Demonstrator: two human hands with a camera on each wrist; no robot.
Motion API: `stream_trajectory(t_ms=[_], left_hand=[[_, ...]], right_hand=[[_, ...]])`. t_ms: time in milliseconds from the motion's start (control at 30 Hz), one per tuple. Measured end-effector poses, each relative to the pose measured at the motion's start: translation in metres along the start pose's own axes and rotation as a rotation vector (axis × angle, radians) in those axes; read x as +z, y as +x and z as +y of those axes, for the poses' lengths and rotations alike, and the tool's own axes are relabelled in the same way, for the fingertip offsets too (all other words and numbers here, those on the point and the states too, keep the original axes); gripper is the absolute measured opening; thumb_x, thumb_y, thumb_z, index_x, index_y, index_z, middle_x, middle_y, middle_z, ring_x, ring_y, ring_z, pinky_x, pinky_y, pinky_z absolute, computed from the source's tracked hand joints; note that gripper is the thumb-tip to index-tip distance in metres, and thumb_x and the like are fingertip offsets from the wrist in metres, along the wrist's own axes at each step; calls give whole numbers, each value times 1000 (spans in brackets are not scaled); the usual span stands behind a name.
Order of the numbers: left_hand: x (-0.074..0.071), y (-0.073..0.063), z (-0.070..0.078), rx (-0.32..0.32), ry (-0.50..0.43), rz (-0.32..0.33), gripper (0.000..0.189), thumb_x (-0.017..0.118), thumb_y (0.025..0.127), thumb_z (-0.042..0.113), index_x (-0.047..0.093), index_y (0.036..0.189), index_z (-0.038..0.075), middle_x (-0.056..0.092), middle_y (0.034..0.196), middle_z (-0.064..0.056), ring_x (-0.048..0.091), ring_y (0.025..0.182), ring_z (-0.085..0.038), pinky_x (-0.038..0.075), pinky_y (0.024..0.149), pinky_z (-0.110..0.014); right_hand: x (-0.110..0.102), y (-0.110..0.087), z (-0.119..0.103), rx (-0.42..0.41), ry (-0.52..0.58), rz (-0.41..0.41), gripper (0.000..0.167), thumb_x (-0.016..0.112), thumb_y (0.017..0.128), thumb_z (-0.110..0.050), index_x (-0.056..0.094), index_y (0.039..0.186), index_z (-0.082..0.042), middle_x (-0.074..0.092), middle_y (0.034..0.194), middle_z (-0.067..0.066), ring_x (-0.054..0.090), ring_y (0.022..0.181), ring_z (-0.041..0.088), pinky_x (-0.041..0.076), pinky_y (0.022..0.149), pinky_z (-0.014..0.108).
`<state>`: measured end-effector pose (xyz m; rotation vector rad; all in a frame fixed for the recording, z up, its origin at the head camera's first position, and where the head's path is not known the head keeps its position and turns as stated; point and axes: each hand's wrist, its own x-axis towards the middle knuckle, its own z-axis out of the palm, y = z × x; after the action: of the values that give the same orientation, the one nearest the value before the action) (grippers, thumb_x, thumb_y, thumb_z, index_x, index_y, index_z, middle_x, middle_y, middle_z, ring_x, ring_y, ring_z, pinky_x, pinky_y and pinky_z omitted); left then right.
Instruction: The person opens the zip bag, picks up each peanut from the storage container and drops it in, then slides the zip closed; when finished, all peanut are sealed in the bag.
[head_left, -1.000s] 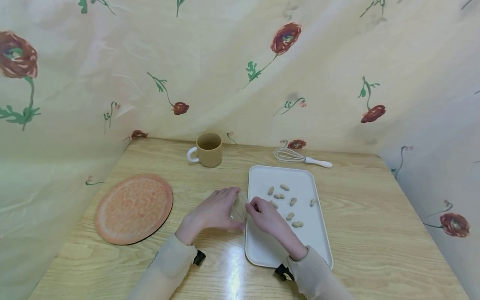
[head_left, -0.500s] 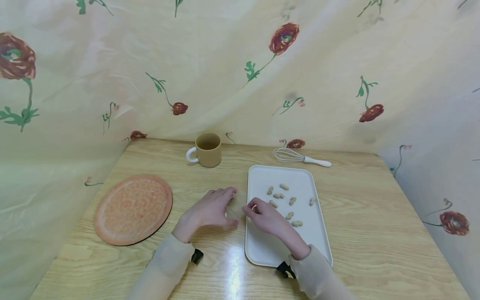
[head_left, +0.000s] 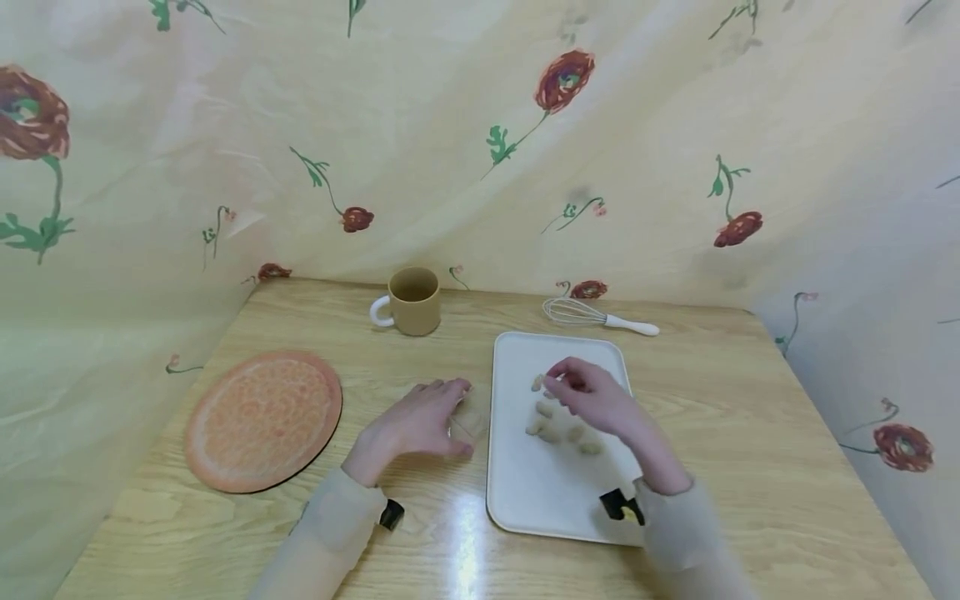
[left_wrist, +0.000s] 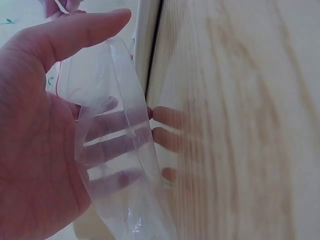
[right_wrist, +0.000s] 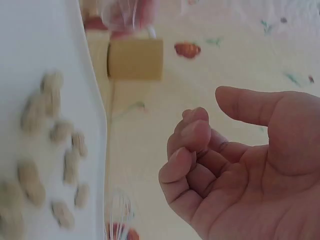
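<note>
My left hand (head_left: 418,423) is curved round a clear plastic bag (head_left: 467,423) that stands on the table beside the tray's left edge. In the left wrist view the thumb lies over the top of the bag (left_wrist: 117,135), whose red seal line shows, and the fingers are visible through the film. My right hand (head_left: 592,396) hovers over the white tray (head_left: 525,500). Its fingers are loosely curled, the thumb stands apart, and the right wrist view shows nothing held. Several peanuts (right_wrist: 31,182) lie on the tray, some blurred or hidden below the right hand.
A tan mug (head_left: 415,312) with a white handle stands at the back. Behind the tray lies a whisk (head_left: 630,325). A round orange placemat (head_left: 262,421) lies on the left of the wooden table (head_left: 750,467). Patterned cloth (head_left: 450,125) hangs behind.
My right hand has left the bag's side and moved right and farther back over the tray, uncovering peanuts near its left side. The left hand has drawn slightly left with the bag.
</note>
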<state>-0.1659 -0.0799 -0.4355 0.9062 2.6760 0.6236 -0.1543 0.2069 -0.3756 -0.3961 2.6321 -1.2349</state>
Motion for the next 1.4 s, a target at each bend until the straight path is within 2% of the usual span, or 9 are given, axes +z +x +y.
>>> stream_trajectory(t_ms=[200,333,500,667,867,1400], left_hand=[[2,-3,3,1,22,-3,84,78,79,46,42,145,8,58,132,-6,50,128,-25,34,109,-48],[2,-4,3,1,41,8,82,78,79,46,42,144,9,59,132,-6,51,127,-25,35,108,-48],[1,-4,2,2,55,15,84,77,79,47,42,144,9,59,132,-6,53,126,-25,36,107,-48],[-1,-4,2,1,61,13,85,78,79,48,42,145,8,59,134,-7,52,127,-25,36,107,-48],[-2,-5,1,-3,62,9,84,78,79,49,43,144,9,59,133,-6,52,127,-25,36,108,-47],[-1,-4,0,-9,48,-6,86,78,79,49,42,146,9,55,139,-6,50,129,-24,35,108,-47]], right_hand=[[-38,-6,30,6,-51,87,25,61,100,-15,61,113,6,59,81,8,55,71,22,46,58,28],[-53,-7,55,4,-174,125,24,66,96,-15,63,109,6,58,82,7,53,72,21,45,59,27],[-60,-9,86,10,-262,114,24,73,91,-14,64,103,6,56,80,6,51,71,21,43,57,27],[-55,-14,108,44,-317,109,31,79,87,-19,65,103,4,56,79,5,50,70,20,42,57,27],[-48,-18,117,71,-351,102,36,80,84,-22,66,105,4,55,79,5,49,71,20,41,59,30],[-41,-22,119,81,-387,130,30,78,86,-18,68,105,3,51,78,6,46,69,20,37,56,29]])
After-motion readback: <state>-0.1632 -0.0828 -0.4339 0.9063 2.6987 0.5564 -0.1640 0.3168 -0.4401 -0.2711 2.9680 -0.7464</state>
